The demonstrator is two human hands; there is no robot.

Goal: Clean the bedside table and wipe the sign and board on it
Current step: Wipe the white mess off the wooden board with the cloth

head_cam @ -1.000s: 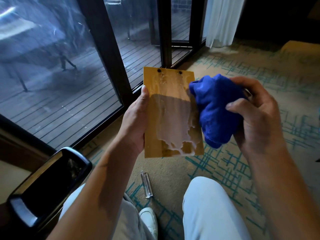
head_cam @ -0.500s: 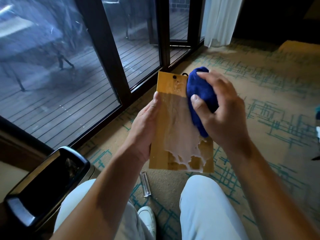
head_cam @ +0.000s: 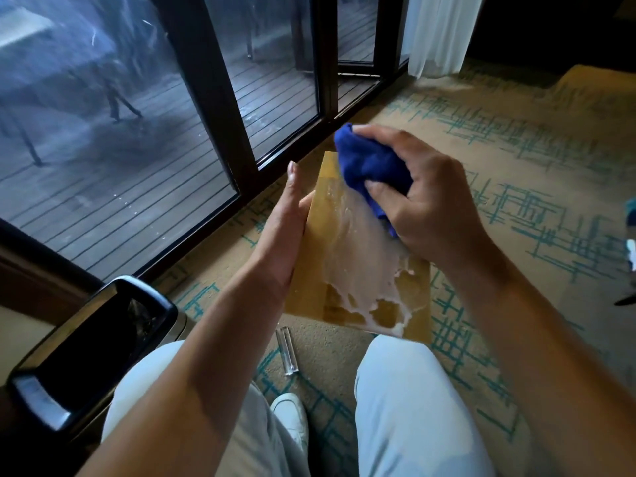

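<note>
A yellow wooden board point(head_cam: 358, 270) with a pale, glossy patch over its middle is held above my knees. My left hand point(head_cam: 284, 232) grips its left edge, thumb along the front and fingers hidden behind. My right hand point(head_cam: 430, 201) grips a bunched blue cloth point(head_cam: 368, 166) and presses it on the board's upper right part, covering the top corner. The board tilts away from me toward the window.
A dark glossy device with a chrome rim point(head_cam: 86, 349) sits at the lower left. A clear acrylic bar point(head_cam: 286, 351) lies on the patterned carpet point(head_cam: 516, 149) between my legs. Sliding glass doors point(head_cam: 220, 108) run along the left, a white curtain point(head_cam: 437, 32) hangs behind.
My right hand brought the blue cloth from beside the board onto its upper part. The board has tilted further and now appears lower and more rightward in view.
</note>
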